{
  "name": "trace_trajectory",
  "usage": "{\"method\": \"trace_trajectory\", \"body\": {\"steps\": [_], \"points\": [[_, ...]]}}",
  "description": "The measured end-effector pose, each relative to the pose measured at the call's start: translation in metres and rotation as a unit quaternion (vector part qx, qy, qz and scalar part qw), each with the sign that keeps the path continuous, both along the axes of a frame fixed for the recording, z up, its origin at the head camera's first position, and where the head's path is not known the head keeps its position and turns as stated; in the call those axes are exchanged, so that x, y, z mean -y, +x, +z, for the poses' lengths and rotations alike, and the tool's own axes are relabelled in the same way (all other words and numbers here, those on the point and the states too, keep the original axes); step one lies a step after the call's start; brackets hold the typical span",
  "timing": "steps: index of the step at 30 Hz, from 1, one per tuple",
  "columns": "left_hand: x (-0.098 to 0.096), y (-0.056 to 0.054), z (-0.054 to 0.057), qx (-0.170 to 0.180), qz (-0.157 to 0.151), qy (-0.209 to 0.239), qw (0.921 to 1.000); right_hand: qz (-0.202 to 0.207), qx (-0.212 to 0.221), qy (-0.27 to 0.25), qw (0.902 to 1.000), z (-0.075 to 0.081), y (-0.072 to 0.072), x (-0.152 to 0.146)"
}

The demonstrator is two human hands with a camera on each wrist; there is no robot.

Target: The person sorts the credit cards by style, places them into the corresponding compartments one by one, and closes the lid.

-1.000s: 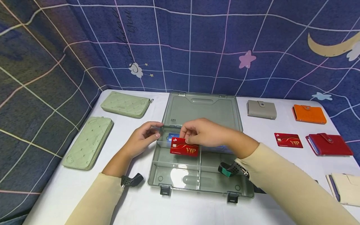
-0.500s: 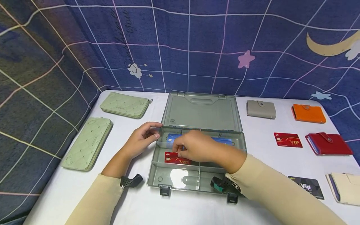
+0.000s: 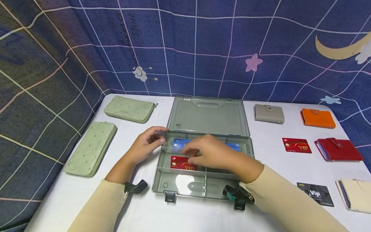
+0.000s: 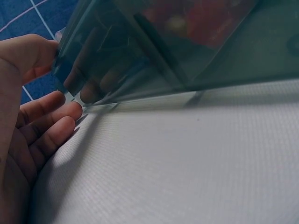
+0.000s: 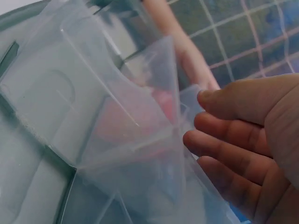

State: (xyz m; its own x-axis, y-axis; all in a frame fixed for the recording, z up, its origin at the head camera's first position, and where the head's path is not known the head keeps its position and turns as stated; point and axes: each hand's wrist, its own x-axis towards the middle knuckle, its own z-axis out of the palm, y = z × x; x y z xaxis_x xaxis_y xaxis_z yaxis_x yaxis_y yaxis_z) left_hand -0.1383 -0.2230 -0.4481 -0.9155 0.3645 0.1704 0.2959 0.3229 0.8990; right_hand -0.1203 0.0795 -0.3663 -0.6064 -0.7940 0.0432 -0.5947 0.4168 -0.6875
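Observation:
A translucent grey-green divided plastic case lies with its lid folded back. My left hand is at its back left corner, fingertips touching the edge and outer wall with fingers relaxed. A red VIP bank card lies in the middle left compartment. My right hand hovers just above that card's right end, and in the right wrist view the fingers are loosely bent with nothing between them. Blue cards lie in the back compartments, partly hidden by the right hand.
To the right lie a second red VIP card and a black Vip card, beside grey, orange, red and cream card holders. Two green quilted wallets lie left. A patterned blue cloth hangs behind.
My right hand has lowered the red VIP card from above the case into the middle left compartment and let go of it, lifting slightly away. The left hand has stayed at the corner.

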Motion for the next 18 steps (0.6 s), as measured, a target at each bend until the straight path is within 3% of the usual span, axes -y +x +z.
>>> {"method": "trace_trajectory", "body": {"steps": [5, 9, 18], "points": [[-0.001, -0.001, 0.001, 0.001, -0.001, 0.001, 1.0000, -0.039, 0.048, -0.069, 0.9957, 0.000, 0.004, -0.021], [-0.001, 0.000, 0.001, 0.000, -0.001, -0.002, 1.0000, -0.076, 0.069, -0.084, 0.9911, 0.006, 0.005, -0.049], [-0.001, 0.000, 0.001, 0.001, 0.001, -0.002, 1.0000, -0.174, 0.041, -0.106, 0.9782, -0.004, 0.000, -0.139]]}}
